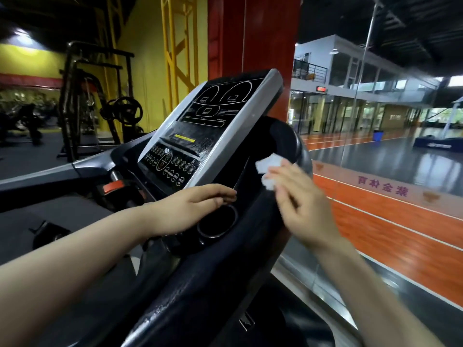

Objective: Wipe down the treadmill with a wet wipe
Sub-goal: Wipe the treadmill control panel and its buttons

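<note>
The treadmill console is a black panel with a grey frame, tilted toward me, its surface wet and streaked. Below it lies the black handlebar housing with a round cup holder. My left hand rests flat on the housing just under the console's lower edge, fingers straight. My right hand holds a crumpled white wet wipe against the black side of the console on the right.
A weight rack with plates stands at the left. A red pillar rises behind the console. A glass wall on the right looks onto an orange running track and a blue bin.
</note>
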`<state>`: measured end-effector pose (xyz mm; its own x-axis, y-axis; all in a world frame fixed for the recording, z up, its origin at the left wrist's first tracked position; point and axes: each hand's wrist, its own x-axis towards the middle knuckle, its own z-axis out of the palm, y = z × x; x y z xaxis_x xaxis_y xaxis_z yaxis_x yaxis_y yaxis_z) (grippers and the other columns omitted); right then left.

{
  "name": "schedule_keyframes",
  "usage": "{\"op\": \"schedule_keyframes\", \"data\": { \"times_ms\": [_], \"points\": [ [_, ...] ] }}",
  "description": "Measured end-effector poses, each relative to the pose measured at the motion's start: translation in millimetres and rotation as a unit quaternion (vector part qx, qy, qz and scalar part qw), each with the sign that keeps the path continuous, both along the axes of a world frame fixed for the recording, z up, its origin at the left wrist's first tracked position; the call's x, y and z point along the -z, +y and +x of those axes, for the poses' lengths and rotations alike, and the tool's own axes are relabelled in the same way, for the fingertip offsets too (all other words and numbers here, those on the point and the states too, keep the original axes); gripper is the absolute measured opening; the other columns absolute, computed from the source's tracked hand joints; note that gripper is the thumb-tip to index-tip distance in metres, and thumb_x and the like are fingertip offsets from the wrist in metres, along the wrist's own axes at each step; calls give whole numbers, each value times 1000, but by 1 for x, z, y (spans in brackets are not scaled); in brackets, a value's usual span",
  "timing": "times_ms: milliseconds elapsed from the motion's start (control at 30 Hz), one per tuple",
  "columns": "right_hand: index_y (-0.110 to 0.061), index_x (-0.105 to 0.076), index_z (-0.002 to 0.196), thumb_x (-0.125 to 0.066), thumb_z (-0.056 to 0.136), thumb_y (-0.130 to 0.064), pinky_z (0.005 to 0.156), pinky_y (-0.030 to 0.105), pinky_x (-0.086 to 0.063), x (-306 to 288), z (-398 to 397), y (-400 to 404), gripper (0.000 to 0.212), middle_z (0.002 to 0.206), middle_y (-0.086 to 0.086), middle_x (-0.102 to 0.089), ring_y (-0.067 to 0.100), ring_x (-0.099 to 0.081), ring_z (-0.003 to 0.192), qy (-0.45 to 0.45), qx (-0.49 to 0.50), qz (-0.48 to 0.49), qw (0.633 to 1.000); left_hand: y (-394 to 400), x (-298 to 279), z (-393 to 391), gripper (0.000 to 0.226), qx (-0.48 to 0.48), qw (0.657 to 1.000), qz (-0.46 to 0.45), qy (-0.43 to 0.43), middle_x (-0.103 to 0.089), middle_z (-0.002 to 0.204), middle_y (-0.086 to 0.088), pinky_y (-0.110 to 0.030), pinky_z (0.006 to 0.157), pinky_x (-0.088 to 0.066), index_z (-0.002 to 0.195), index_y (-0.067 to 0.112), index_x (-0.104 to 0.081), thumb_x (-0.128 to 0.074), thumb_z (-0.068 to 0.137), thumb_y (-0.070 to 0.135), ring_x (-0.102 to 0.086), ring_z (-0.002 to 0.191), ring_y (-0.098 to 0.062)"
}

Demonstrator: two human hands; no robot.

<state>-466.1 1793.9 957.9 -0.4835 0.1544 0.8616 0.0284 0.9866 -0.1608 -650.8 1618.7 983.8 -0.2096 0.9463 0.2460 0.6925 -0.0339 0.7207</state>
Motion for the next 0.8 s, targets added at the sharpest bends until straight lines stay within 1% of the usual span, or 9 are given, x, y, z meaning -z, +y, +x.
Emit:
{"op": "schedule_keyframes", "data": {
  "times_ms": [133, 200, 300, 367, 433, 533, 600, 700, 800],
  "points": [
    [-6, -66, 122, -47, 97, -17, 112, 46, -33, 35, 10, -35, 33, 136, 4, -58, 23, -47, 134, -40, -157, 118, 980, 20, -9, -1, 28, 21, 999, 12, -28, -66, 128, 9, -25, 112, -39, 128, 29, -56, -45, 104, 21, -57, 123, -1],
    [-8, -65, 124, -44, 100, -20, 113, 46, -32, 23, 7, -9, 34, 137, 4, -57, 21, -45, 136, -27, -141, 110, 984, 31, -14, -2, 27, 8, 1000, 13, -27, -66, 127, 10, -30, 114, -38, 125, 33, -56, -52, 100, 23, -57, 123, 0],
    [-21, -65, 125, -44, 101, -17, 118, 42, -28, -19, -13, 51, 32, 139, -11, -54, 9, -40, 139, 6, -59, -23, 998, 47, -25, 3, 40, -13, 1000, 2, 19, -61, 133, 15, -32, 117, -35, 135, 34, -53, -54, 96, 30, -52, 127, 2],
    [-29, -64, 126, -43, 102, -22, 119, 40, -26, -56, -32, 91, 33, 142, -17, -50, 2, -36, 139, -9, -45, -121, 992, 56, -32, 9, 42, -23, 999, -7, 27, -57, 137, 13, -31, 117, -34, 143, 30, -48, -50, 103, 20, -49, 129, 3],
    [-34, -61, 129, -45, 99, -28, 119, 38, -24, -85, -51, 120, 34, 146, -19, -45, 0, -35, 138, -50, -56, -214, 974, 64, -38, 18, 43, -31, 999, -12, 24, -56, 138, 16, -27, 116, -34, 145, 34, -45, -48, 104, 24, -49, 127, 6],
    [-39, -56, 132, -45, 97, -38, 120, 34, -21, -90, -54, 125, 37, 148, -25, -40, -4, -32, 138, -87, -84, -241, 963, 76, -45, 36, 43, -27, 999, -35, 4, -56, 132, 23, -4, 95, -41, 145, 43, -42, -48, 102, 36, -53, 111, 19],
    [-38, -54, 134, -43, 101, -36, 118, 23, -19, -74, -33, 115, 35, 150, -23, -38, -7, -28, 139, -77, -76, -226, 968, 85, -47, 47, 46, -31, 998, -43, 15, -55, 124, 28, 3, 83, -41, 147, 43, -37, -48, 102, 36, -52, 98, 28],
    [-36, -49, 140, -40, 104, -33, 114, 12, -16, -52, -6, 117, 37, 149, -27, -34, -14, -23, 138, -79, -140, -194, 968, 92, -50, 61, 57, -62, 993, -52, 89, -44, 135, 32, -1, 99, -29, 153, 42, -24, -45, 101, 44, -42, 116, 24],
    [-35, -44, 144, -37, 102, -47, 120, 28, -19, -83, -37, 147, 44, 154, -16, -33, 2, -27, 143, -137, -115, -211, 961, 91, -54, 64, 60, -80, 987, -76, 115, -37, 145, 32, -10, 109, -26, 155, 45, -18, -42, 100, 48, -36, 130, 15]
  ]
}}
